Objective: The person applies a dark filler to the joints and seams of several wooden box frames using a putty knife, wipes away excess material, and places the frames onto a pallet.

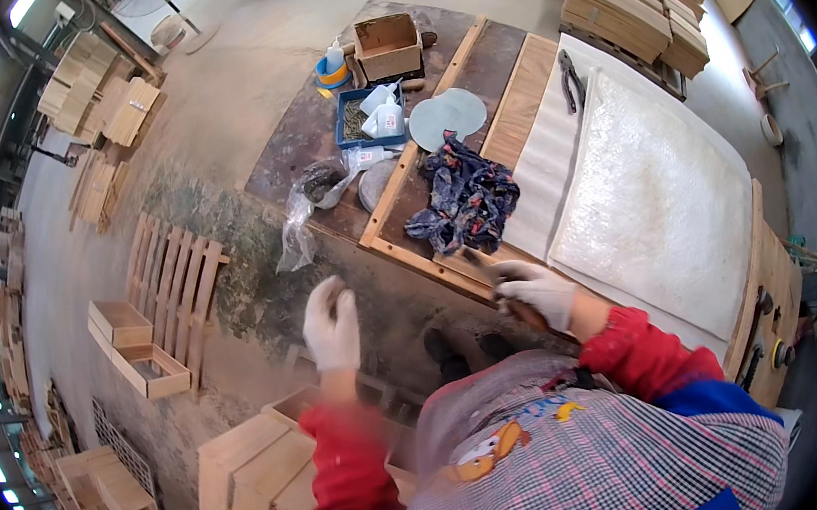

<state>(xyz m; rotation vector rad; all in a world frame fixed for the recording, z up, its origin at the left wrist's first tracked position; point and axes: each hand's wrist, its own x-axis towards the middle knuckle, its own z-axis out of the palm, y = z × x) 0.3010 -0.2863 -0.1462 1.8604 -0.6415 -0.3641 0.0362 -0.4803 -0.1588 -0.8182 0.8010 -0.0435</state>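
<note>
My left hand (pixel 330 327), in a white glove, is raised over the floor left of the workbench. Its fingers are curled in, and what they hold, if anything, does not show. At the bench's near edge my right hand (pixel 538 293), gloved too, is closed round a brown-handled tool (pixel 526 314); its working end is too unclear to name. Just beyond it a crumpled dark patterned cloth (pixel 467 194) lies on the wooden frame strip (pixel 429 265). To the right, a white foam sheet (pixel 545 181) carries a stack of glossy white sheets (pixel 656 194).
Pliers (pixel 571 82) rest on the foam. A blue tray (pixel 369 117) with white bottles, a cardboard box (pixel 388 48) and a grey round disc (pixel 448 117) stand farther back. Wooden boxes (pixel 253 480) are at my lower left, near a slatted pallet (pixel 172 280). Stacked boards (pixel 627 13) stand at the far right.
</note>
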